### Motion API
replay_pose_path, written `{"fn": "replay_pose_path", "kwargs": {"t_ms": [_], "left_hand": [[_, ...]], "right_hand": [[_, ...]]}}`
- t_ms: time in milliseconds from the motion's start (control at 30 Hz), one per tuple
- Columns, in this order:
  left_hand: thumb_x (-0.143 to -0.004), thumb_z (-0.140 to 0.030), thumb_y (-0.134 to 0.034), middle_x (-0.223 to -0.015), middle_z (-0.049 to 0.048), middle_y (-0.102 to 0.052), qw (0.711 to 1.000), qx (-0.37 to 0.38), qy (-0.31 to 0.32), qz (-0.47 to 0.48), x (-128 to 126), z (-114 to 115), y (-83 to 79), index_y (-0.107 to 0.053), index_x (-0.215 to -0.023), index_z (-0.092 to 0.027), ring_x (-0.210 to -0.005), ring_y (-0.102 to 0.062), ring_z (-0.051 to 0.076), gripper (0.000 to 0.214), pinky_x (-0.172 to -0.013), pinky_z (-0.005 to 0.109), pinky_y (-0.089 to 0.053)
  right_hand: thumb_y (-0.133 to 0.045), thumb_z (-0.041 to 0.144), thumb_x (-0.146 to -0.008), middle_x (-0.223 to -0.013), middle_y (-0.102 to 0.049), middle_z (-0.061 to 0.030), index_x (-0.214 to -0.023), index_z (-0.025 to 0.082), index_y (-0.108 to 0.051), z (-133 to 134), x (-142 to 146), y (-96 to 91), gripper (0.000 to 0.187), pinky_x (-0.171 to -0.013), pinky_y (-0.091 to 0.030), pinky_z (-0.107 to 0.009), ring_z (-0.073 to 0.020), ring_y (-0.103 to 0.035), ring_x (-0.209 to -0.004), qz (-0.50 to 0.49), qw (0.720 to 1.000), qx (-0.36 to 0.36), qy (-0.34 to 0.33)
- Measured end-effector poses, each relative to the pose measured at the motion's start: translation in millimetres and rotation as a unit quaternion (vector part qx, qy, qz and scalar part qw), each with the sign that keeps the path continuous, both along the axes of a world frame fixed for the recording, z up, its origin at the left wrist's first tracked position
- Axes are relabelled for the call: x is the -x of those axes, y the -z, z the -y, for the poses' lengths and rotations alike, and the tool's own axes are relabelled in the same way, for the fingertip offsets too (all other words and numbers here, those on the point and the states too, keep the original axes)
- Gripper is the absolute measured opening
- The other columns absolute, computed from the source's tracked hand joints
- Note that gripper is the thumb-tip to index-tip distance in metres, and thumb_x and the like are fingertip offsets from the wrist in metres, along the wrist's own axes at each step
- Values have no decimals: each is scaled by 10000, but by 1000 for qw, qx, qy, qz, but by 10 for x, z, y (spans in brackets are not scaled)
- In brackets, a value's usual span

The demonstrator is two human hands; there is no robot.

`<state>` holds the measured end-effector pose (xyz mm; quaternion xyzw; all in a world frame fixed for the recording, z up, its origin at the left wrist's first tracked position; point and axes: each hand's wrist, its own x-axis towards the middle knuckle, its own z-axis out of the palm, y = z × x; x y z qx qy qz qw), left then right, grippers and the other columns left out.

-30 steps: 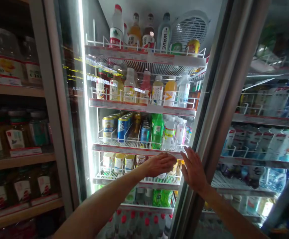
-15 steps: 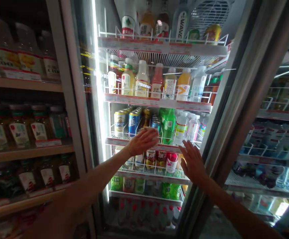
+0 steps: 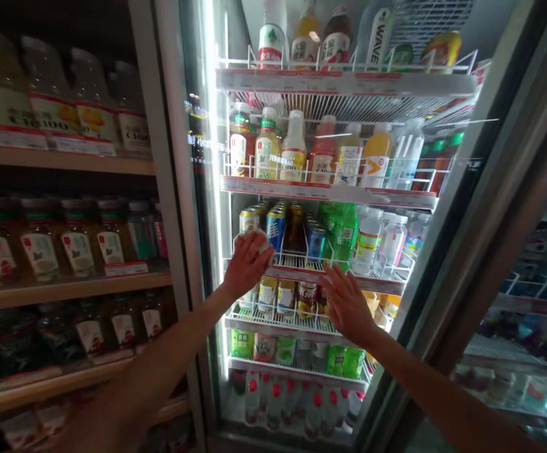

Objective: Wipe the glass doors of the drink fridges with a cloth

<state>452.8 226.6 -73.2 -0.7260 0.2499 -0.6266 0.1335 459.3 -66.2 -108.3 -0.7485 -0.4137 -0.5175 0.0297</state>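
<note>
- One pale wad [image 3: 266,244] under the left hand [image 3: 248,263], at the glass pane [image 3: 202,151], in front of the can shelf, near a blue can [image 3: 276,225].
- Left grip: fingers curled over the wad, apparently to keep it trapped between hand and pane. Actual contact not resolvable.
- Right hand [image 3: 349,307]: grip released, nothing held. Fingers parted, slightly bent, palm toward the pane, below the green bottles [image 3: 346,234]. Perhaps there for steadiness; touch cannot be confirmed.
- Wad: soft-looking, crumpled, irregular outline. Cloth or paper, cannot tell.
- Pane: smooth, clear; betrayed mainly by reflected lettering and light streaks.
- Behind it, wire-railed shelves [image 3: 325,190]: thin white rods along the fronts, presumably to stop containers sliding off. Labels mostly face outward, likely for reading.
- Shapes: cans are short metal cylinders in files; green bottles taller, glossy, translucent. Red-capped bottles [image 3: 273,406], clear plastic, stand lowest.
- Left of the metal frame [image 3: 174,220]: wooden shelf [image 3: 66,290], matte front edge, carrying squat green-necked bottles [image 3: 40,245] in a row.
</note>
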Motion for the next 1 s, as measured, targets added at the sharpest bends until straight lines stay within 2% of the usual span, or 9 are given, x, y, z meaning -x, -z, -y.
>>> {"fn": "replay_pose_path", "kwargs": {"t_ms": [100,167,300,367,533,633,767,900,1000], "left_hand": [[-835,-141,-515,-1334,58,-486,987,-148,17,-57,97,-132,353,-507,-1181,-242,-1344,-288,215,361,-1078,444,-320],[-834,-138,-517,-1327,29,-498,977,-193,21,-90,136,-263,390,-506,-1183,-271,-1324,-328,187,374,-1089,416,-312],[-839,-176,-519,-1384,118,-418,999,45,-9,-19,126,-465,56,-474,-1220,-226,-1358,-254,261,386,-1079,513,-287],[-847,-180,-506,-1402,150,-379,994,110,-9,16,103,-417,-6,-452,-1239,-201,-1370,-209,288,396,-1067,536,-290],[-875,-183,-461,-1342,133,-462,993,-12,87,-79,25,39,240,-359,-1311,-184,-1336,-307,225,447,-1052,439,-364],[-885,-232,-427,-1377,202,-394,987,47,133,-70,-12,185,210,-207,-1389,-104,-1353,-265,238,564,-1044,424,-378],[-854,-311,-485,-1382,186,-390,990,91,99,-42,39,1,137,-169,-1412,-128,-1357,-248,269,667,-1088,487,-289],[-774,-441,-592,-1395,212,-358,990,115,43,-74,211,-405,377,-155,-1413,-111,-1345,-267,307,842,-1063,504,-311],[-808,-333,-558,-1429,203,-308,982,152,-19,-111,388,-614,721,-149,-1413,-129,-1361,-230,300,758,-1059,499,-315]], "right_hand": [[-385,78,-787,-1419,-365,-140,-1297,123,-436,-122,25,60,514,-1076,-274,-522,-260,-161,-1384,-11,1000,12,-8],[-395,82,-781,-1416,-370,-142,-1289,118,-449,-181,27,74,512,-1081,-263,-525,-260,-161,-1384,-10,1000,20,-11],[-401,82,-786,-1422,-363,-140,-1300,112,-438,-295,31,30,516,-1082,-255,-527,-259,-151,-1386,-2,1000,18,-10],[-402,86,-791,-1423,-361,-140,-1307,111,-428,-379,60,3,517,-1080,-256,-529,-261,-145,-1387,0,1000,24,-13],[-390,102,-810,-1408,-384,-139,-1308,102,-427,-721,156,-47,499,-1071,-296,-489,-253,-166,-1383,20,999,28,-40],[-400,133,-822,-1402,-392,-140,-1287,86,-452,-977,130,-81,470,-1078,-306,-456,-250,-195,-1374,34,997,41,-59],[-456,233,-855,-1390,-414,-116,-1259,131,-489,-1281,27,-183,418,-1076,-296,-484,-283,-245,-1353,50,996,57,-47],[-471,241,-872,-1415,-388,-78,-1294,231,-450,-1567,-11,-392,423,-1058,-259,-560,-308,-281,-1331,72,994,76,-31],[-434,191,-884,-1423,-378,-67,-1293,205,-451,-1777,-37,-294,411,-1076,-238,-537,-287,-284,-1330,95,990,94,-48]]}}
